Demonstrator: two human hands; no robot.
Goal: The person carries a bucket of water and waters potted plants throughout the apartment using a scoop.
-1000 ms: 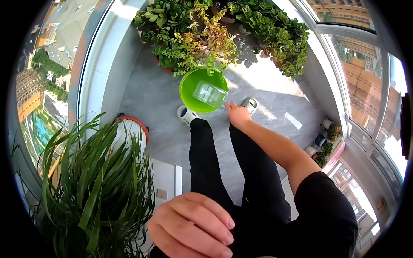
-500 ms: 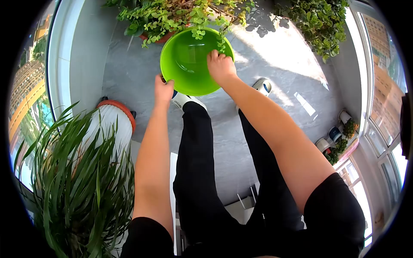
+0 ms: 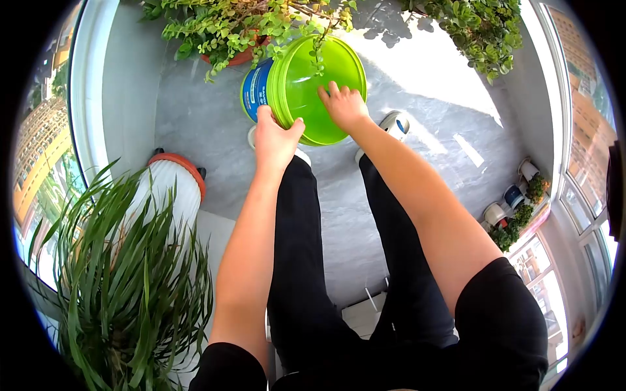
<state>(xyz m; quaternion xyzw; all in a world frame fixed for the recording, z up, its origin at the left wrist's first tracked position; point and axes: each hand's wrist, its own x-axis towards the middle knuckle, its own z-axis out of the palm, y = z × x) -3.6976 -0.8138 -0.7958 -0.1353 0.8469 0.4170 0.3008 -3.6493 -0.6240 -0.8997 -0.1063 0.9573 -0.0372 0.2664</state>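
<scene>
A bright green bucket with a blue printed label is tilted so that its mouth faces right and toward me. My left hand grips its lower left side near the rim, thumb and fingers on either side of the edge. My right hand is over the mouth at the right, fingers bent and apart, with nothing visible in them. Whether its fingertips touch the inner wall, I cannot tell. A leafy stem hangs in front of the bucket's upper rim.
A branching plant in a terracotta pot stands behind the bucket. Another leafy plant is at upper right. Long-leaved greenery fills the lower left, beside a white pot with an orange rim. Small pots line the right wall.
The bucket has tipped over to the right, bringing its label into view. My left hand has moved right and slightly down along its side; my right hand has shifted right and its fingers have loosened.
</scene>
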